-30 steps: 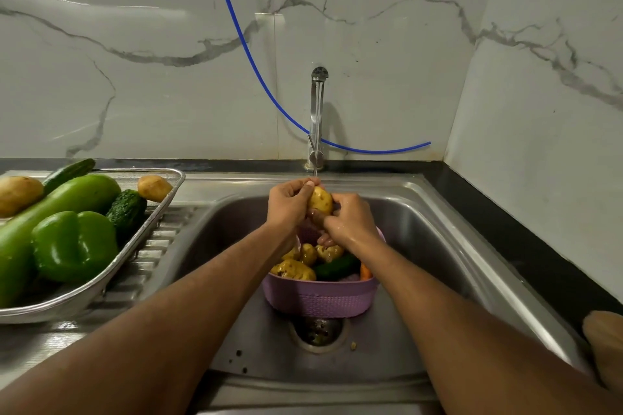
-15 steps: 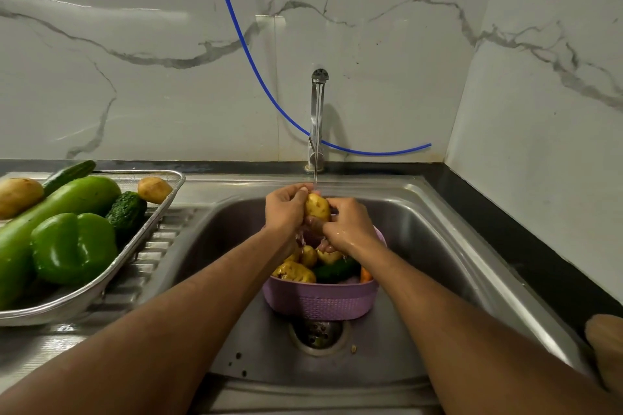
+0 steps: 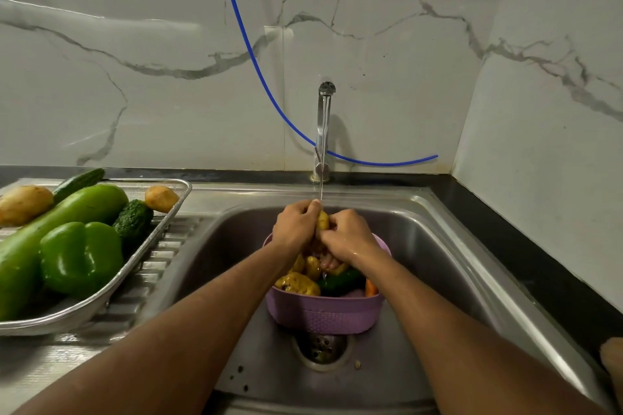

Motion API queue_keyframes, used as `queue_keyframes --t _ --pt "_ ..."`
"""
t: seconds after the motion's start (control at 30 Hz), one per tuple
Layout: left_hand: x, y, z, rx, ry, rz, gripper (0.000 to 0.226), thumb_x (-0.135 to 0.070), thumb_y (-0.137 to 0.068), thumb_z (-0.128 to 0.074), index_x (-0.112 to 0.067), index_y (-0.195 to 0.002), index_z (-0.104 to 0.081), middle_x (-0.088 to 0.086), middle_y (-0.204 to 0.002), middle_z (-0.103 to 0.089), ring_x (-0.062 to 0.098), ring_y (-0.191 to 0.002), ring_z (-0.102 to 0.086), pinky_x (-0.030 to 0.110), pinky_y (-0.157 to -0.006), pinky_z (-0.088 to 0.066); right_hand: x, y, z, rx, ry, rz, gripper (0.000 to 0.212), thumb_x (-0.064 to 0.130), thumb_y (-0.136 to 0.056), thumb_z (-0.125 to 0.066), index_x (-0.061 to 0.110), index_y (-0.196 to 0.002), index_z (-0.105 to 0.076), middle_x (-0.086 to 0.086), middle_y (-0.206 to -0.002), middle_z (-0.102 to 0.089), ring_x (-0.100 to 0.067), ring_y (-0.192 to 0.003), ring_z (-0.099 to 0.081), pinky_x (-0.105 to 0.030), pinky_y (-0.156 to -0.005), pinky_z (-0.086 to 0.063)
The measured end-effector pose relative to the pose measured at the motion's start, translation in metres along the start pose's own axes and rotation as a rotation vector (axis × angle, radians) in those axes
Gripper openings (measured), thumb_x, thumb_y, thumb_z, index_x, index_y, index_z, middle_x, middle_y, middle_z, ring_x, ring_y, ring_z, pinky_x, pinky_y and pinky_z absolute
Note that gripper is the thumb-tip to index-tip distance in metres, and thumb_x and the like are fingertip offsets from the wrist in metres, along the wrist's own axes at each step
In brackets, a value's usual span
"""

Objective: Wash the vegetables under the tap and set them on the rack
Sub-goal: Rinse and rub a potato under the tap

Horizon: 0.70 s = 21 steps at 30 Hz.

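My left hand (image 3: 296, 224) and right hand (image 3: 347, 239) both grip one potato (image 3: 323, 220) over the basket (image 3: 323, 313) in the sink (image 3: 421, 246), its long axis upright under the tap (image 3: 324, 131) stream. I judge the rack (image 3: 101, 296) lies off to my left on the bench, so my left hand is nearer for carrying it over.

We note both forearms extended forward, converging. Left hand (image 3: 296, 224) and right hand (image 3: 349, 239) meet, fingers curled, knuckles up; right wrist wet.
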<state>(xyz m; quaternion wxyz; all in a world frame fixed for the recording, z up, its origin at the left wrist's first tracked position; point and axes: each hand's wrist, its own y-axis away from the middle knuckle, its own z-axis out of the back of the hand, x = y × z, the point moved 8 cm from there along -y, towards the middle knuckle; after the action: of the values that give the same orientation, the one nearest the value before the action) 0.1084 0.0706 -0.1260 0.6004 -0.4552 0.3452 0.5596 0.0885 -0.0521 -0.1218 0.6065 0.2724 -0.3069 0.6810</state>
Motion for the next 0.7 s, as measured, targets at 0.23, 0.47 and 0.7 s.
queue_keyframes --t 0.23,0.47,0.7 --pt "-0.001 0.01 -0.016 0.198 0.128 0.081 0.025 -0.038 -0.103 -0.058 -0.022 -0.121 -0.065 0.002 -0.101 -0.066 0.013 -0.086 -0.064 0.021 -0.06 -0.051 -0.006 -0.002 0.006 -0.081 0.143 0.018 0.013 0.026 -0.098 -0.064 0.015 -0.102 -0.068 -0.003 -0.086 -0.071 -0.015 -0.075 -0.07 -0.029 -0.07 -0.06" --pt "-0.01 -0.001 -0.02 0.074 -0.263 -0.102 0.031 -0.045 -0.105 -0.047 -0.023 -0.127 -0.054 0.002 -0.127 -0.056 0.022 -0.111 -0.057 0.045 -0.102 -0.047 -0.002 0.0 0.011 -0.078 0.112 0.113 0.023 0.012 -0.093 -0.069 0.015 -0.115 -0.066 0.005 -0.089 -0.067 -0.016 -0.081 -0.069 -0.028 -0.07 -0.057" --pt "-0.004 0.003 -0.014 -0.023 -0.236 -0.163 0.036 -0.046 -0.108 -0.036 -0.02 -0.105 -0.06 0.001 -0.106 -0.062 0.019 -0.096 -0.061 0.042 -0.095 -0.049 -0.002 -0.001 0.003 -0.039 0.17 0.132 0.011 0.011 -0.091 -0.07 0.019 -0.098 -0.069 0.002 -0.086 -0.071 -0.012 -0.078 -0.067 -0.03 -0.074 -0.059"
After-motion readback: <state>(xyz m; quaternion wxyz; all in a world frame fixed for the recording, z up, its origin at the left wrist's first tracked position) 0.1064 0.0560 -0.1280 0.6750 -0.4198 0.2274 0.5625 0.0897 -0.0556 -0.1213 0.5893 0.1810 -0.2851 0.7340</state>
